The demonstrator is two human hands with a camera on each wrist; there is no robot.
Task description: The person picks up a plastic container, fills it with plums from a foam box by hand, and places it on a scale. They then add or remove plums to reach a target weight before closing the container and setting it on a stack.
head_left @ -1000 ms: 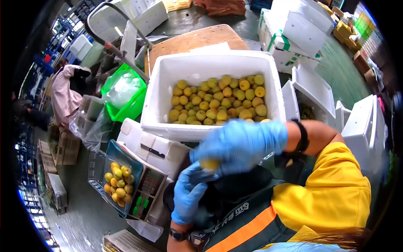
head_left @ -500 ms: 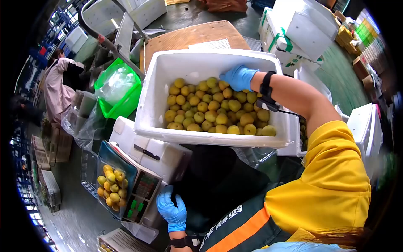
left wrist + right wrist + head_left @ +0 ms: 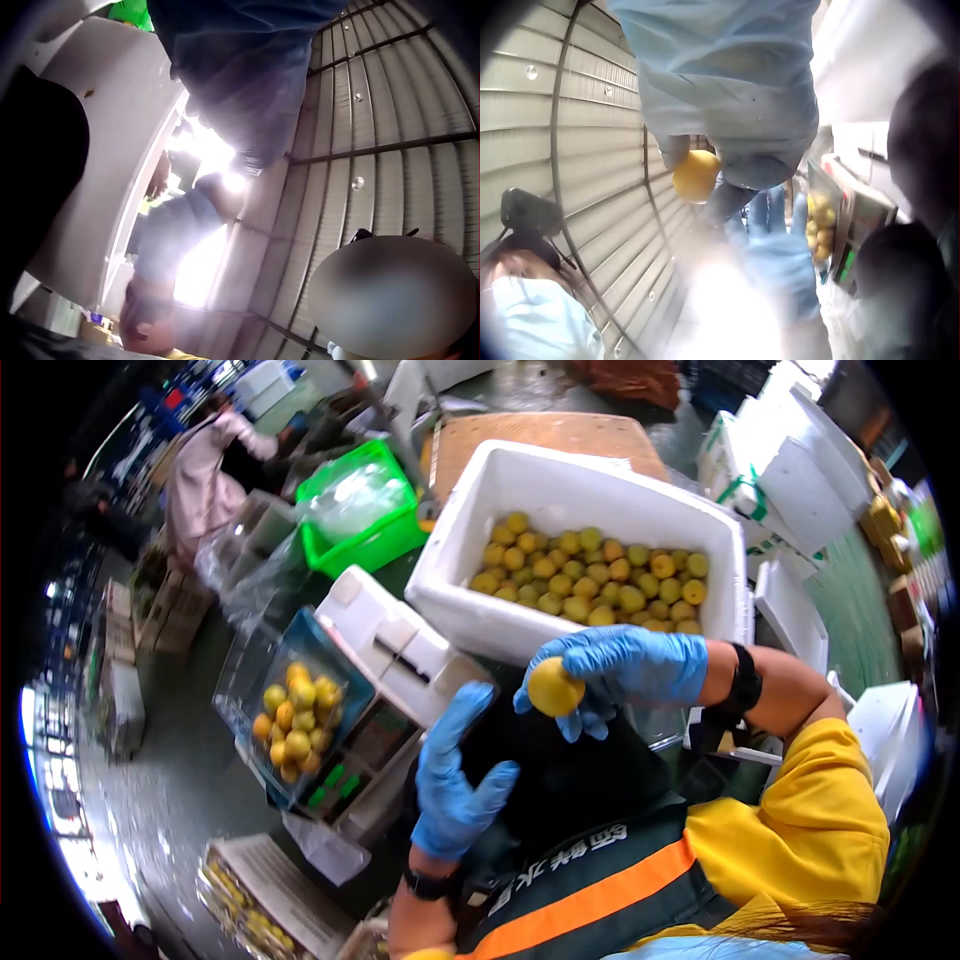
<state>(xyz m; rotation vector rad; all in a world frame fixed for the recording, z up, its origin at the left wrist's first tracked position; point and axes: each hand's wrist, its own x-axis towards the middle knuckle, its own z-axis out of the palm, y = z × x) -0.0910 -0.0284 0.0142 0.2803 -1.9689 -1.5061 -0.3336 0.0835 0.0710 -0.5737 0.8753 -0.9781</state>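
In the head view my right hand (image 3: 645,665), in a blue glove, holds a round yellow fruit (image 3: 556,687) between thumb and fingers, in front of the white foam box. The right wrist view also shows this fruit (image 3: 697,177) pinched at the fingertips. My left hand (image 3: 450,785), gloved too, is raised with fingers straight and thumb spread, nothing in it. A gap separates the two hands. Many similar yellow-green fruits (image 3: 600,582) lie in the foam box (image 3: 580,628). To the left, a clear plastic tray of fruits (image 3: 298,722) sits on a scale (image 3: 350,765).
A white foam block (image 3: 395,635) with a dark-handled knife (image 3: 402,660) on it lies beside the scale. Behind stands a green basket (image 3: 400,532) of plastic bags. White foam boxes (image 3: 800,475) are stacked at right. Another person (image 3: 205,485) bends at far left.
My right hand reached into the foam box half a second ago and has come back toward me with a fruit. My left hand has risen from beside the scale, and the head view has shifted.
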